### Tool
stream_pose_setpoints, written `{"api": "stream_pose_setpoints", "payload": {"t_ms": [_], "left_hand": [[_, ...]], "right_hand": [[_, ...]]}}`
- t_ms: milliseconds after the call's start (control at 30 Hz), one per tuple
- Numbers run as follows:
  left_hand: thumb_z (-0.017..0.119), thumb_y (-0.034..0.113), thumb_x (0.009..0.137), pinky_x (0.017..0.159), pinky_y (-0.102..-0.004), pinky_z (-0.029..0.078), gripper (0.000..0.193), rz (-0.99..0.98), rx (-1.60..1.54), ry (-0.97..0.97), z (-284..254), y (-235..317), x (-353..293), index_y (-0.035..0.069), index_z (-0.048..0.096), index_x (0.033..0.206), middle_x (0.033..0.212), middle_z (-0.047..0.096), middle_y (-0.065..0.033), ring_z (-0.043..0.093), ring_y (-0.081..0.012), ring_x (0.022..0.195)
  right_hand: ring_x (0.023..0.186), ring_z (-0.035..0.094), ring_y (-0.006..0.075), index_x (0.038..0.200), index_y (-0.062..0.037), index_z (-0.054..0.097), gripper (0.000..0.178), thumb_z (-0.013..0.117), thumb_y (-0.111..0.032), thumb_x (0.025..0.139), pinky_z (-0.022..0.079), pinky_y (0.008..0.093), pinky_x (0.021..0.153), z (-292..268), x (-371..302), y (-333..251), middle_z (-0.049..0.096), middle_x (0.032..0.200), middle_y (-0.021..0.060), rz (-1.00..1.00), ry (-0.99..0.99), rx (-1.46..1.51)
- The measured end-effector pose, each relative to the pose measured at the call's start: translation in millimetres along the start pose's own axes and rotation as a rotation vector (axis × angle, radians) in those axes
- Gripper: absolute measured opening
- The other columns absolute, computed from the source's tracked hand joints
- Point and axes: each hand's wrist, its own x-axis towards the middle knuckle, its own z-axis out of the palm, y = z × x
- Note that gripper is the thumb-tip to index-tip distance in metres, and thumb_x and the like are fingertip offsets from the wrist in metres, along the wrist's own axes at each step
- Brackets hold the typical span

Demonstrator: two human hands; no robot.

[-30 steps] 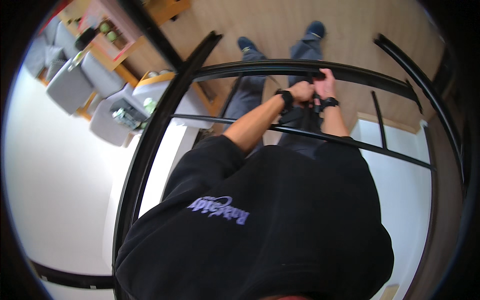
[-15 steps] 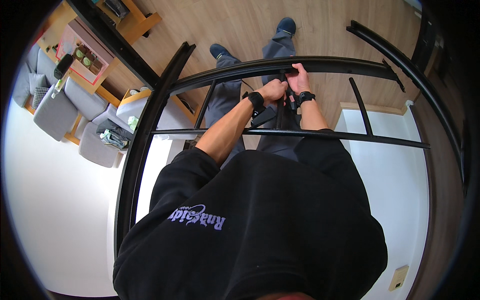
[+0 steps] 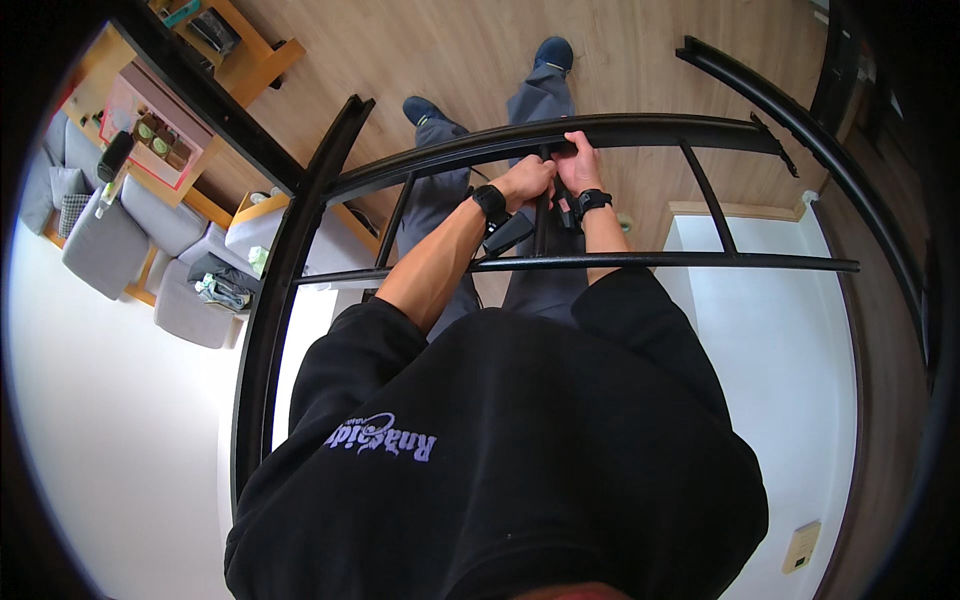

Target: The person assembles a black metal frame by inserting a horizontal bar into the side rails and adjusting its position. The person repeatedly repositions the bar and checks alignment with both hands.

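A black metal frame spans the space before me, with a thick curved rail (image 3: 430, 160), a thinner bar (image 3: 660, 259) nearer my body and short struts between them. My left hand (image 3: 526, 181) is closed at the upper end of the middle strut (image 3: 542, 225), just below the rail. On the other side of that strut, my right hand (image 3: 578, 165) grips the rail's underside, one digit reaching up over its edge. Whatever small part lies between the fingers is hidden. The right strut (image 3: 708, 195) has its upper end against the rail. A dark box-like object (image 3: 508, 234) hangs below my left wrist.
A long black side rail (image 3: 285, 330) runs along the left, and another curved rail (image 3: 800, 120) lies at the right. Grey sofa seats (image 3: 125, 240) and a wooden table (image 3: 260, 70) stand at the left. My feet rest on the wood floor (image 3: 380, 45).
The right strut's upper end, apart from the thick rail before, now meets it. Both hands stay at the middle strut, and the whole view has shifted slightly.
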Motion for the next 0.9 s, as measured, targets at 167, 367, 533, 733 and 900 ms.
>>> {"api": "stream_pose_setpoints", "payload": {"t_ms": [167, 367, 533, 733, 900], "left_hand": [[0.05, 0.022, 0.104, 0.051, -0.0357, 0.052, 0.029, 0.004, -0.029, 0.019, -3.8, -2.4, -1.0, 0.003, 0.059, 0.084, 0.068, 0.06, -0.008, 0.061, -0.0222, 0.054], [0.051, 0.025, 0.104, 0.052, -0.0352, 0.051, 0.029, -0.01, 0.024, 0.051, -12.3, -6.9, 0.9, 0.004, 0.06, 0.086, 0.069, 0.061, -0.0062, 0.062, -0.0206, 0.056], [0.052, 0.027, 0.105, 0.055, -0.0362, 0.053, 0.028, -0.065, 0.059, 0.018, -15.2, -8.8, 4.5, 0.004, 0.06, 0.092, 0.073, 0.061, -0.0055, 0.062, -0.0203, 0.059], [0.045, 0.05, 0.11, 0.061, -0.0389, 0.061, 0.059, -0.119, 0.358, 0.112, -28.1, 23.3, -9.3, -0.004, 0.067, 0.115, 0.086, 0.072, -0.0132, 0.075, -0.0255, 0.08], [0.055, 0.059, 0.102, 0.087, -0.051, 0.056, 0.062, 0.298, 0.98, 0.498, -15.0, 69.2, -81.1, -0.001, 0.068, 0.11, 0.1, 0.075, -0.0273, 0.071, -0.0449, 0.099]], "right_hand": [[0.117, 0.061, 0.028, 0.131, 0.0012, 0.067, 0.042, 0.065, -0.009, 0.09, 0.047, 0.0464, 0.108, -1.4, -2.0, -2.7, 0.068, 0.123, 0.0114, 0.034, -0.004, -0.026], [0.114, 0.063, 0.0259, 0.128, -0.0005, 0.069, 0.039, 0.068, -0.001, 0.089, 0.053, 0.0463, 0.099, -7.9, -7.0, -0.1, 0.069, 0.12, 0.0093, 0.059, -0.011, -0.02], [0.114, 0.063, 0.0263, 0.124, -0.0001, 0.071, 0.036, 0.071, -0.002, 0.088, 0.051, 0.0479, 0.103, -10.0, -9.4, 3.9, 0.069, 0.119, 0.0094, 0.033, -0.012, -0.006], [0.115, 0.063, 0.0268, 0.128, -0.0008, 0.068, 0.037, 0.068, -0.005, 0.091, 0.052, 0.0454, 0.102, -4.8, -10.0, 0.2, 0.069, 0.12, 0.0094, 0.033, -0.019, -0.03], [0.11, 0.065, 0.0255, 0.126, -0.0011, 0.068, 0.036, 0.07, -0.004, 0.091, 0.055, 0.0443, 0.097, 7.1, -20.5, -2.7, 0.069, 0.117, 0.0086, 0.025, -0.057, -0.023]]}}
